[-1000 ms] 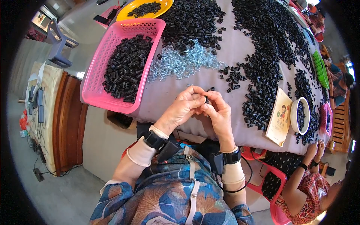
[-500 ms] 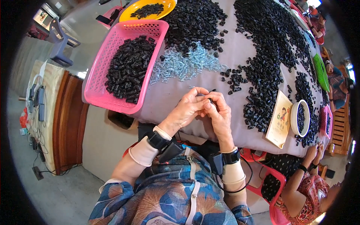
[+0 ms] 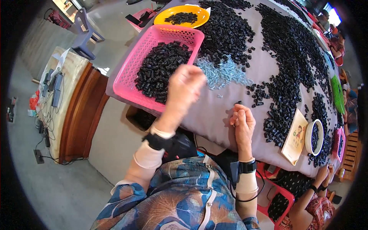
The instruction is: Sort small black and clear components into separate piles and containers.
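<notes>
Over the right rim of the pink plastic basket (image 3: 122, 78) is my left hand (image 3: 186, 84), smeared by motion, so its fingers and anything in them are unclear. Inside the basket lies a heap of small black plastic parts (image 3: 159, 73). My right hand (image 3: 243, 122) stays above the near edge of the cloth-covered table, thumb and fingers pressed together; whatever they pinch is hidden. Just beyond those fingertips shows one small black part (image 3: 239, 102), and I cannot tell whether it is touched. Small clear bluish springs (image 3: 224, 74) lie heaped right of the basket.
Loose black parts (image 3: 285, 76) cover much of the grey tablecloth (image 3: 214, 122). A booklet (image 3: 295, 136) and a white bowl (image 3: 309, 138) lie to the right, near a co-worker's hands (image 3: 324, 175). A yellow plate (image 3: 205, 17) stands behind the basket.
My hands have come apart. The left has moved left to the basket's rim, while the right has stayed near the table edge. The whole view has shifted, moving things rightward in the picture.
</notes>
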